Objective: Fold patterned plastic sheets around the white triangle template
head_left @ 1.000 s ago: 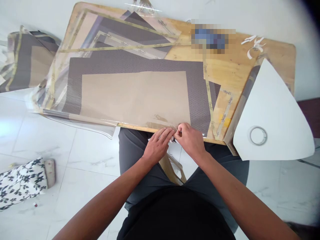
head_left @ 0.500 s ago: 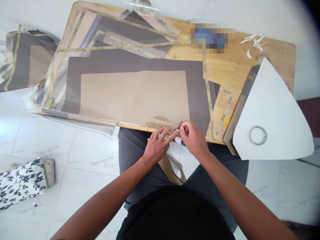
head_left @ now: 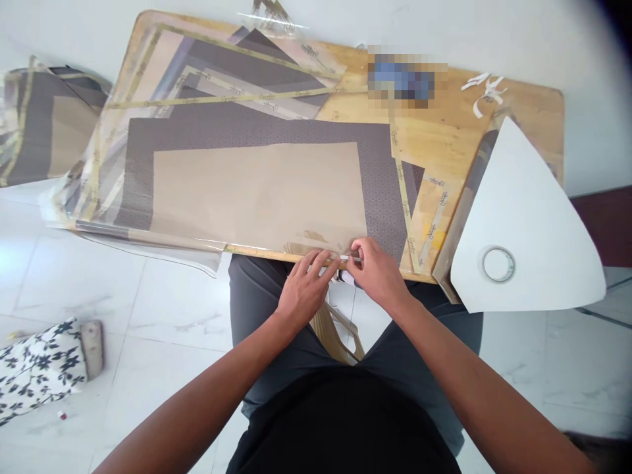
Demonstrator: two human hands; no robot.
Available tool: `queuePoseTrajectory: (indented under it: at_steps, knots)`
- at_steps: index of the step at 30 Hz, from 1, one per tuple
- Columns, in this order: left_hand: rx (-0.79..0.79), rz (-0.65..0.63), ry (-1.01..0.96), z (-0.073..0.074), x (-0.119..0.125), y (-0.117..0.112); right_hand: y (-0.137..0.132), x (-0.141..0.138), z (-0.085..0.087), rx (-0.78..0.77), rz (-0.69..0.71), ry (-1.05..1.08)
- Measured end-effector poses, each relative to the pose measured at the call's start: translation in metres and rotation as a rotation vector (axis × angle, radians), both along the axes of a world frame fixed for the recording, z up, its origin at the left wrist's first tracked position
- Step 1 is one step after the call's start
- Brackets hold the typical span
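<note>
A tan sheet with a grey patterned border (head_left: 257, 191) lies inside clear plastic wrap on the wooden table (head_left: 444, 138). At the table's near edge my right hand (head_left: 378, 273) pinches a small white strip at the wrap's edge. My left hand (head_left: 303, 289) rests beside it, fingers stretched out and pressing on the plastic edge. The two hands almost touch at the fingertips.
More wrapped grey-and-tan sheets (head_left: 237, 72) are stacked behind and on the left (head_left: 44, 125). A white triangular board (head_left: 523, 224) with a tape roll (head_left: 498, 264) overhangs the right corner. White paper scraps (head_left: 484, 92) lie far right. A floral cloth (head_left: 34, 365) lies on the tiled floor.
The hands stay at the near edge; my left fingers have spread forward over the plastic. The view has shifted slightly to the right.
</note>
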State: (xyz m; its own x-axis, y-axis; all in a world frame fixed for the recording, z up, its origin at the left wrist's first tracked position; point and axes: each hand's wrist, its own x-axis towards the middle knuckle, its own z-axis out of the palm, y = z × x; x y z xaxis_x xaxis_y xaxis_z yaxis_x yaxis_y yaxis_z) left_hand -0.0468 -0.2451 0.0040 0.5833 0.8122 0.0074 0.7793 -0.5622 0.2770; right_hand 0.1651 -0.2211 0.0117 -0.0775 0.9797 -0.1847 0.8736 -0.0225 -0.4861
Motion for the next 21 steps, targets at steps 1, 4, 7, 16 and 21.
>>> queuePoseTrajectory:
  at_steps: [1, 4, 7, 16, 21]
  knots:
    - [-0.002, -0.005, 0.005, -0.001, 0.0, -0.001, 0.001, 0.0, 0.0, -0.003, 0.014, -0.012]
    - [0.013, -0.005, 0.008, -0.007, -0.001, -0.004, 0.005, -0.001, 0.002, -0.009, 0.047, -0.051]
    - [0.033, 0.016, -0.007, -0.013, 0.0, -0.005, 0.008, -0.003, 0.002, -0.012, 0.051, -0.099]
    - [0.069, 0.058, -0.057, -0.023, 0.001, -0.008, 0.007, -0.005, 0.0, 0.024, 0.053, -0.095]
    - [0.059, 0.057, -0.065, -0.024, 0.001, -0.009, 0.005, -0.005, -0.001, 0.043, 0.044, -0.092]
